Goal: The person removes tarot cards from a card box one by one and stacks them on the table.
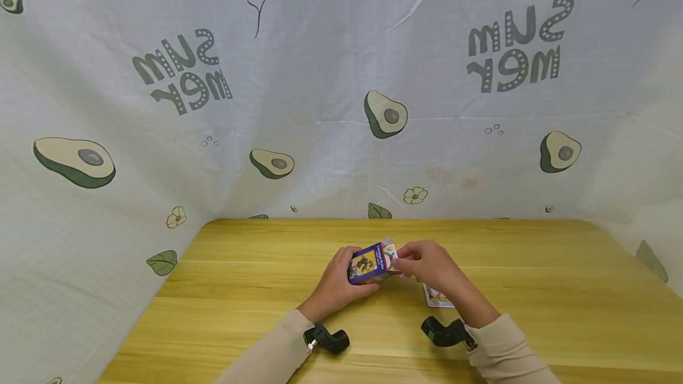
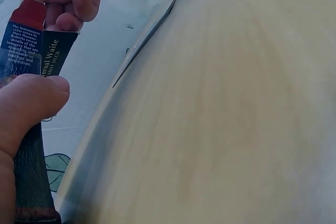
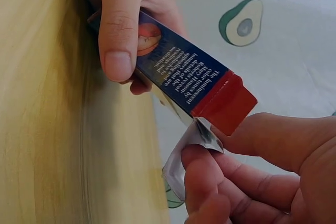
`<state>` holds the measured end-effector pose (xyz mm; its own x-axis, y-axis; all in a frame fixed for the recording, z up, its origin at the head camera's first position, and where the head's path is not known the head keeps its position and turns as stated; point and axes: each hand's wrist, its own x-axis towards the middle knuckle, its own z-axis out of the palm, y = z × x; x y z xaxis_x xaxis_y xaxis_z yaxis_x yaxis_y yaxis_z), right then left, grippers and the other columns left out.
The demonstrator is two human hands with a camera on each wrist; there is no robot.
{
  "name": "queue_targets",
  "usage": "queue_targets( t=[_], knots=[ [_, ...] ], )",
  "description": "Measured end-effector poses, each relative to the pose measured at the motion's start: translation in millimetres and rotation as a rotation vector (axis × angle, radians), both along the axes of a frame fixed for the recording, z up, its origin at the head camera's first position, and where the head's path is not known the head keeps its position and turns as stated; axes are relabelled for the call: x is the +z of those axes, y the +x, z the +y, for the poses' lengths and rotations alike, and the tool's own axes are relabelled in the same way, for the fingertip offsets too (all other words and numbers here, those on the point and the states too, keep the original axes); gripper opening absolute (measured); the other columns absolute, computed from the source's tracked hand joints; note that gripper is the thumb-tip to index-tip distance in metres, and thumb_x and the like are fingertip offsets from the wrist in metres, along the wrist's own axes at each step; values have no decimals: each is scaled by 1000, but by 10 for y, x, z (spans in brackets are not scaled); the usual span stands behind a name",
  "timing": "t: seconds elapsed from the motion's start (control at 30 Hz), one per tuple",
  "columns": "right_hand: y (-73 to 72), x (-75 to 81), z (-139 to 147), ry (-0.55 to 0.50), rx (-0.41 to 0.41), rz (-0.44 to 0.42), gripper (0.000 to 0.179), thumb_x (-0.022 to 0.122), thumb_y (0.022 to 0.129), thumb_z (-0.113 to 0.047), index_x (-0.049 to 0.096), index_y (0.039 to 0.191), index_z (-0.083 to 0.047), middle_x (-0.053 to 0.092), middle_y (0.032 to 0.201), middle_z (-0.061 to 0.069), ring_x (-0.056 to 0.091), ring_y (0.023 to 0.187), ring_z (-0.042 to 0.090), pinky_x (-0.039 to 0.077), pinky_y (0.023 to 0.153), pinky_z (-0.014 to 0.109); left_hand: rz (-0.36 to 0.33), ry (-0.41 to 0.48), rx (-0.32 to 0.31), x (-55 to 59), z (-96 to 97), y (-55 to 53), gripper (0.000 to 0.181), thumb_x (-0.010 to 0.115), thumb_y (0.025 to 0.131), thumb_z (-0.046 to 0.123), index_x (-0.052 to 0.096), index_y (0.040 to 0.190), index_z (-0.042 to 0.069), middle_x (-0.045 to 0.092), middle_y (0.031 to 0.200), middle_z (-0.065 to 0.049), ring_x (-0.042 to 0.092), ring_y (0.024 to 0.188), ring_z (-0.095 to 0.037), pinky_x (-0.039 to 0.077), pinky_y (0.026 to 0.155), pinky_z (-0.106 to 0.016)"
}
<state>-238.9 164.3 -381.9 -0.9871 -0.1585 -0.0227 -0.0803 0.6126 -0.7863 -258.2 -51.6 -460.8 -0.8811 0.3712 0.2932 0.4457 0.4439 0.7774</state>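
A dark blue tarot card box [image 1: 364,265] is tilted above the table, gripped by my left hand [image 1: 337,284]. In the left wrist view the thumb [image 2: 37,100] lies along the box's printed side. At the box's open end, a colourful tarot card [image 1: 391,253] sticks partly out, and my right hand [image 1: 429,264] pinches it. The right wrist view shows a red end flap [image 3: 226,106] folded outward and a pale, shiny flap [image 3: 181,161] against the right fingers. Those fingers hide most of the card there. Another tarot card [image 1: 437,298] lies face up on the table, partly under the right forearm.
The wooden table [image 1: 256,313] reaches back to a white curtain [image 1: 320,76] printed with avocados and lettering. Black wrist mounts [image 1: 333,339] sit on both sleeves, close above the tabletop. In the left wrist view, a thin card edge [image 2: 147,40] shows on the table.
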Motion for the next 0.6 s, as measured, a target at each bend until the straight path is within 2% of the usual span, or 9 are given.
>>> queue_targets(
  t=[0.3, 0.6],
  knots=[
    [-2, 18, 60, -133, -19, -80, 30, 68, 89, -16, 64, 109, 5, 71, 95, 12, 67, 75, 22, 55, 72, 38, 18, -1, 6, -7, 3, -8, 69, 80, 76, 44, 48, 129, 16, 50, 114, 3, 49, 98, -11, 44, 85, -28],
    [-20, 52, 141, -249, 1, -123, 33, 64, 90, -9, 59, 115, 12, 70, 99, 20, 69, 79, 30, 55, 77, 42, 9, 0, 7, 4, 5, -1, 70, 81, 75, 43, 47, 130, 16, 50, 114, 3, 49, 97, -12, 44, 84, -28]
  ],
)
